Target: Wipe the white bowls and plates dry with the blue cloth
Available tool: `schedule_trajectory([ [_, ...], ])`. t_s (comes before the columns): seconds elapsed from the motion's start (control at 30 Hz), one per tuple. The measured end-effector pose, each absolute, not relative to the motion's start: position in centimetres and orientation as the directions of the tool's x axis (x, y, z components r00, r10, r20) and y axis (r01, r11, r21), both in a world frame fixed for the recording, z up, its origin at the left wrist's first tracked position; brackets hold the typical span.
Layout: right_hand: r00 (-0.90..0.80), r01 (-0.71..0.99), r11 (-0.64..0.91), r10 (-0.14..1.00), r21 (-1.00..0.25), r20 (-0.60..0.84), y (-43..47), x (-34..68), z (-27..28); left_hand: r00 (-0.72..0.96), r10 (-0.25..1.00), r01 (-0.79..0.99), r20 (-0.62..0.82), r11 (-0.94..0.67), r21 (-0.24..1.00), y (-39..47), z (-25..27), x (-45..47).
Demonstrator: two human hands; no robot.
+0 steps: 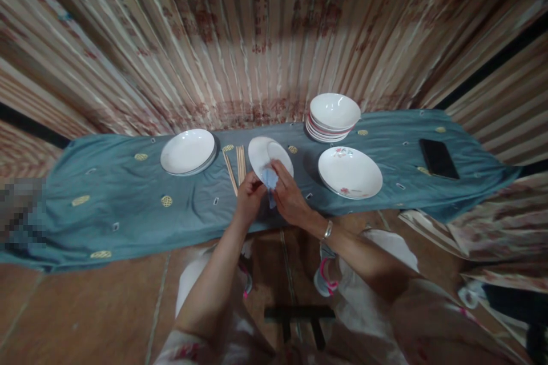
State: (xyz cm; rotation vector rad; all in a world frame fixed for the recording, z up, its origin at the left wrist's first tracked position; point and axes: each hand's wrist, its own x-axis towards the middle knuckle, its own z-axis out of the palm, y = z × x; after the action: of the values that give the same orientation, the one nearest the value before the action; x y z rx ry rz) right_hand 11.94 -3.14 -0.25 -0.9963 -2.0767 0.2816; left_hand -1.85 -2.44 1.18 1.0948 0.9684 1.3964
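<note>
Over the middle of the cloth-covered table, my left hand (pixel 249 196) grips the near edge of a white bowl (pixel 259 153), which is tilted. My right hand (pixel 290 193), with a bracelet at the wrist, is closed on a small light blue cloth (pixel 270 177) and presses it to the bowl. Part of the bowl is hidden behind the fingers and the cloth. Just left of it lie several wooden chopsticks (pixel 240 164). Two or more stacked white plates (pixel 188 151) sit farther left.
Right of my hands is a wide white dish with a floral pattern (pixel 350 173). A stack of white bowls (pixel 334 113) stands behind it. A flat black object (pixel 439 158) lies near the right end of the table (pixel 141 216). Pleated curtains (pixel 240 39) hang behind.
</note>
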Motion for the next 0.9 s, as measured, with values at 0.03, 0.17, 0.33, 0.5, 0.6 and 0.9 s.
schedule_trajectory([
  [0.03, -0.399, 0.556, 0.681, 0.721, -0.476, 0.567, -3.0, 11.9, 0.1, -0.008, 0.993, -0.230, 0.120, -0.118, 0.966, -2.4, 1.2, -1.9],
  [0.17, -0.469, 0.567, 0.719, 0.683, -0.402, 0.559, -2.5, 11.8, 1.9, 0.025, 0.986, -0.155, 0.167, -0.162, 0.975, -2.6, 1.4, -1.9],
  [0.33, -0.465, 0.599, 0.720, 0.669, -0.350, 0.580, -1.4, 11.6, 3.7, 0.063, 0.982, -0.120, 0.176, -0.167, 0.979, -2.9, 2.0, -1.6],
  [0.5, -0.456, 0.602, 0.712, 0.679, -0.363, 0.576, 0.0, 11.6, 4.8, 0.116, 0.978, -0.117, 0.173, -0.159, 0.980, -3.0, 1.9, -1.8],
  [0.6, -0.436, 0.592, 0.705, 0.688, -0.391, 0.581, 0.8, 11.6, 5.2, 0.138, 0.978, -0.098, 0.154, -0.141, 0.985, -3.0, 1.5, -2.0],
  [0.9, -0.276, 0.518, 0.655, 0.737, -0.550, 0.617, 4.1, 12.5, 5.7, 0.134, 0.980, -0.053, 0.149, -0.143, 0.988, -3.5, 0.8, -2.1],
])
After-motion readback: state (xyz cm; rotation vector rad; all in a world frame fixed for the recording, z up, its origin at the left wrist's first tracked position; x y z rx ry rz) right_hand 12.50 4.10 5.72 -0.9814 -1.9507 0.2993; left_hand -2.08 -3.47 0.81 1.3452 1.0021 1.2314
